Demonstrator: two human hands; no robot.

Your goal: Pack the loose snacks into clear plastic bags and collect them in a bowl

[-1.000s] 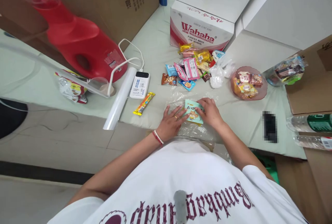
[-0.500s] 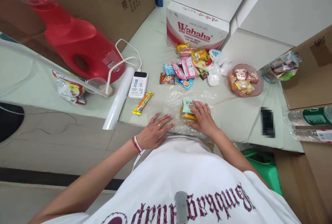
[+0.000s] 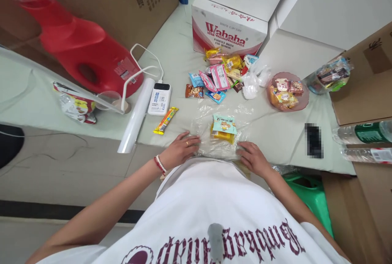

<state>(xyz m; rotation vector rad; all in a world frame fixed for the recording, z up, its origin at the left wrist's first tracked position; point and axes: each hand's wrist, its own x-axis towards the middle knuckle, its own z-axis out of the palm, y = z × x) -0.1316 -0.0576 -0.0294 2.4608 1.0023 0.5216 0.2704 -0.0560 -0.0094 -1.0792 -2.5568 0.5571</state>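
Note:
A clear plastic sheet (image 3: 204,120) lies flat at the table's near edge. On it rests a teal snack packet (image 3: 224,124) stacked over a yellow packet (image 3: 221,136). My left hand (image 3: 180,151) rests with its fingers on the sheet's near left corner. My right hand (image 3: 252,157) touches the sheet's near right corner. Whether the fingers pinch the plastic I cannot tell. Neither hand touches the packets.
A pile of snack packets (image 3: 221,77) lies behind the sheet, before a Wahaha box (image 3: 226,31). A pink bowl (image 3: 301,97) of snacks is right, a power bank (image 3: 159,98), white roll (image 3: 135,116) and orange bar (image 3: 165,120) left. Bottles (image 3: 363,132) lie far right.
My right hand left the teal packet and drew back to the sheet's near right corner. My left hand slid to the near left corner. The teal packet now sits on a yellow one.

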